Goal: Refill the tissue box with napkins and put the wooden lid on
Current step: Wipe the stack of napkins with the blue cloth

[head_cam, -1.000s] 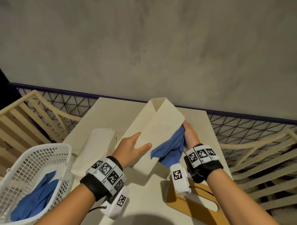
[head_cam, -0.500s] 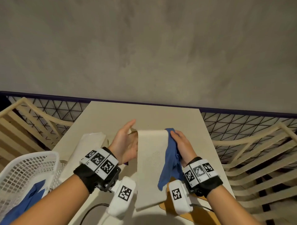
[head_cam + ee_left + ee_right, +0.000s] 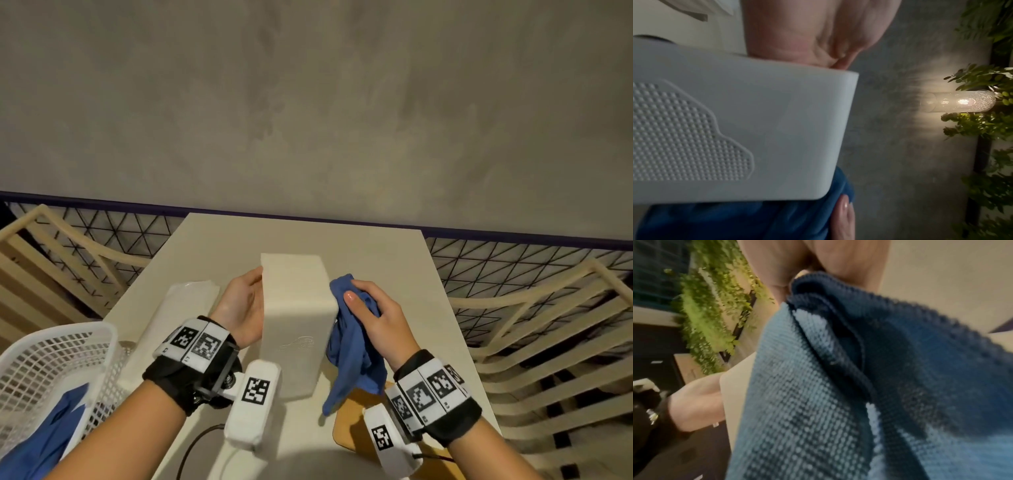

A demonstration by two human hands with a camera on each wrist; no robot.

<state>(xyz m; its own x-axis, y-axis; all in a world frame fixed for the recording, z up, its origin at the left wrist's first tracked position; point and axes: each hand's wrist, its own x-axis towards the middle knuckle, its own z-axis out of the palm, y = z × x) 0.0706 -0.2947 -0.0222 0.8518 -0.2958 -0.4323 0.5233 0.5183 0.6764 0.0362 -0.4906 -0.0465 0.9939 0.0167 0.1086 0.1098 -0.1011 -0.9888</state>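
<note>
1. Box (image 3: 294, 318), white, stands on the table (image 3: 376, 246) between both hands; its opening is hidden.
2. Left hand (image 3: 243, 308): flat palm against the box's side, fingers straight.
3. Right hand (image 3: 373, 315): fingers curled round a blue cloth (image 3: 352, 363).
4. Lid (image 3: 352, 428), wooden, partly covered by the right wrist.

I log: tissue box (image 3: 294, 318), matt white plastic, dimpled patch; blue cloth (image 3: 352, 356) at 3 o'clock, coarse knit; wooden lid (image 3: 352, 428), smooth.

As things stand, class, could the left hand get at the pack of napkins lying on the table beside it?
Probably yes, but not freely: the napkin pack lies uncovered just beyond the left hand, which is pressed against the tissue box and must let go first.
</note>
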